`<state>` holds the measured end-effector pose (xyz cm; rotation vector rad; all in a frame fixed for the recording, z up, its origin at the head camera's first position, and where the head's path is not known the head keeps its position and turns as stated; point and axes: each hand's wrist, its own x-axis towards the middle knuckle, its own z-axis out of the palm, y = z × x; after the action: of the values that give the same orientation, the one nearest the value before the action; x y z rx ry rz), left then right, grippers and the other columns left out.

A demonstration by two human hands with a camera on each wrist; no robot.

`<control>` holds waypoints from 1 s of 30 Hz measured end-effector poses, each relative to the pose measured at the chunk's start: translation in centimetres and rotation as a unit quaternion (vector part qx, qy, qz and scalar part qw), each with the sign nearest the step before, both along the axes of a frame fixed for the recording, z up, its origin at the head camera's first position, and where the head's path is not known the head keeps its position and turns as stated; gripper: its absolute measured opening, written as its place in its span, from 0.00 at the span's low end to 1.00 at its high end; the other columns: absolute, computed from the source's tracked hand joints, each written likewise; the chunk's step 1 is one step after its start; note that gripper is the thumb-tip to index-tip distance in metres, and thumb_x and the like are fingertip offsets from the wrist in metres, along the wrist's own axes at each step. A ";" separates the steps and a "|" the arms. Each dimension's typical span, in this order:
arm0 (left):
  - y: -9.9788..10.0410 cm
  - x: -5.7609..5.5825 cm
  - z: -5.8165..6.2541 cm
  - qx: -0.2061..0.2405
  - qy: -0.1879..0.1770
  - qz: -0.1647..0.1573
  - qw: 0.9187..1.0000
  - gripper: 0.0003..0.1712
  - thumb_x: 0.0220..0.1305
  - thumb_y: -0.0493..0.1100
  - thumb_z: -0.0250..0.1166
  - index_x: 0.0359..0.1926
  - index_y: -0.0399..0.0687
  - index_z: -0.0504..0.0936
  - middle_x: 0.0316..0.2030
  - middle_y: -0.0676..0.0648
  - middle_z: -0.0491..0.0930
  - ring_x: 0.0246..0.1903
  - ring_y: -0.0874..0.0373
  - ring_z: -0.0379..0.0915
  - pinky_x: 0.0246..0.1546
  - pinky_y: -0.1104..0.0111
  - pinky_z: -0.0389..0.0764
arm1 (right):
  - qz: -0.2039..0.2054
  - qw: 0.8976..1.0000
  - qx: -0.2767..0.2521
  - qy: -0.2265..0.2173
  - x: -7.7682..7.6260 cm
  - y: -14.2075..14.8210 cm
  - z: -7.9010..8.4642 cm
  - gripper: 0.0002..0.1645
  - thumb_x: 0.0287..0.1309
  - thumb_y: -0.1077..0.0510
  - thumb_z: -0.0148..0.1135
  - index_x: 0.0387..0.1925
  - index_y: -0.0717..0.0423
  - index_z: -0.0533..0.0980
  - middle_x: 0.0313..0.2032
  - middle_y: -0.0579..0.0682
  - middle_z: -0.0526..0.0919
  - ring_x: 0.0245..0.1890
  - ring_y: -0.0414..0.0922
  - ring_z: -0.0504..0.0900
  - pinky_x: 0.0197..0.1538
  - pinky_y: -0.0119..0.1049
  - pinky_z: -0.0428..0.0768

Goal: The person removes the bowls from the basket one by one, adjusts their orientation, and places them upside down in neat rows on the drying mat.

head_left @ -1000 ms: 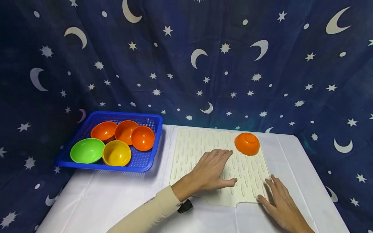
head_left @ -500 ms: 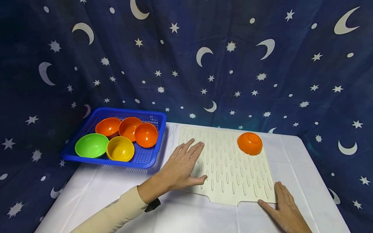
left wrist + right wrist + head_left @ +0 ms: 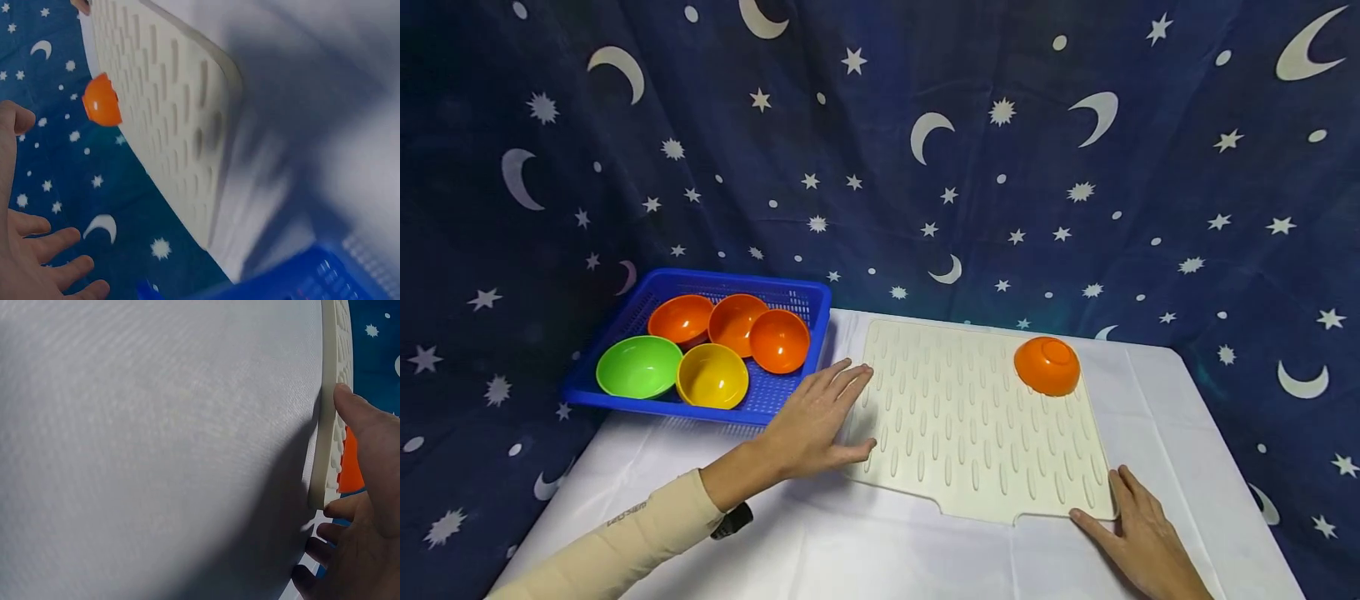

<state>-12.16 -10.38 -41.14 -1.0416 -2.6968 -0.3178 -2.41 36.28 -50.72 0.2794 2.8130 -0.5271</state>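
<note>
An off-white ridged drying mat (image 3: 955, 425) lies on the white table. Upside down at its back right corner sits an orange bowl (image 3: 1047, 367), also visible in the left wrist view. My left hand (image 3: 808, 421), fingers spread and holding nothing, hovers by the mat's left edge, near the blue basket (image 3: 745, 280). At the mat's front right corner is my right hand (image 3: 1142, 537). Its thumb touches the front edge and its fingers extend along the right side; the right wrist view shows the thumb (image 3: 359, 409) against the mat's rim.
Inside the basket at the left are several bowls: a green bowl (image 3: 638, 368), a yellow bowl (image 3: 712, 379) and orange ones such as the rightmost orange bowl (image 3: 781, 343). Behind the table (image 3: 880, 550) hangs a dark blue curtain (image 3: 865, 108) with moons and stars.
My left hand has swept left from over the middle of the mat to its left edge. My right hand has come against the mat's front right corner. The view has shifted slightly.
</note>
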 end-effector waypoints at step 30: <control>-16.4 -7.3 3.2 -0.066 -0.294 0.204 0.931 0.65 0.49 0.64 0.78 0.73 0.27 0.57 0.67 0.22 0.57 0.63 0.23 0.55 0.61 0.29 0.57 | -0.016 1.000 0.003 0.014 0.3 0.1 -1.1 0.73 0.57 0.21 0.58 0.75 0.77 0.43 0.71 0.77 0.40 0.68 0.77 0.41 0.63 0.78 0.44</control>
<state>-19.48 -26.83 -37.93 -0.4209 -3.4188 -0.4267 -2.16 36.34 -51.84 0.3208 2.8422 -0.5349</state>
